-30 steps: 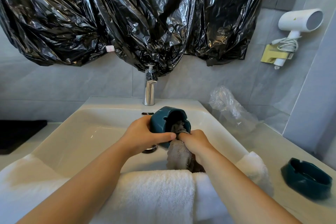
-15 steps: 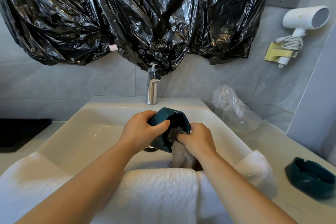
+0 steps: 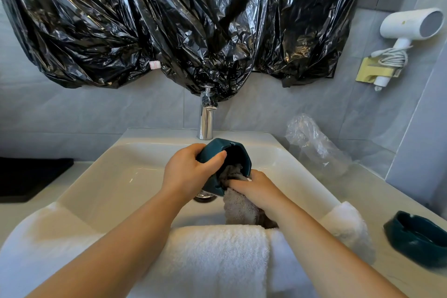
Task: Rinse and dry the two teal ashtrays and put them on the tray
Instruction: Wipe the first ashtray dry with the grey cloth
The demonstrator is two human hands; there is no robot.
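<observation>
Over the white sink (image 3: 116,176), my left hand (image 3: 186,174) grips a teal ashtray (image 3: 225,152) tipped on its side, its hollow facing right. My right hand (image 3: 254,189) holds a grey cloth (image 3: 238,205) and pushes it into the ashtray's hollow; the cloth's tail hangs down toward the basin. The second teal ashtray (image 3: 416,239) sits upright on the counter at the far right. A black tray (image 3: 29,176) lies on the counter at the far left.
A chrome tap (image 3: 206,118) stands behind the sink, under black plastic sheeting (image 3: 181,19). White towels (image 3: 205,261) drape over the sink's front edge. Crumpled clear plastic (image 3: 314,143) lies at the back right. A white hairdryer (image 3: 408,29) hangs on the wall.
My left hand has turned the ashtray, its thumb now over the rim. My right hand has shifted lower and pushed the cloth deeper into the hollow.
</observation>
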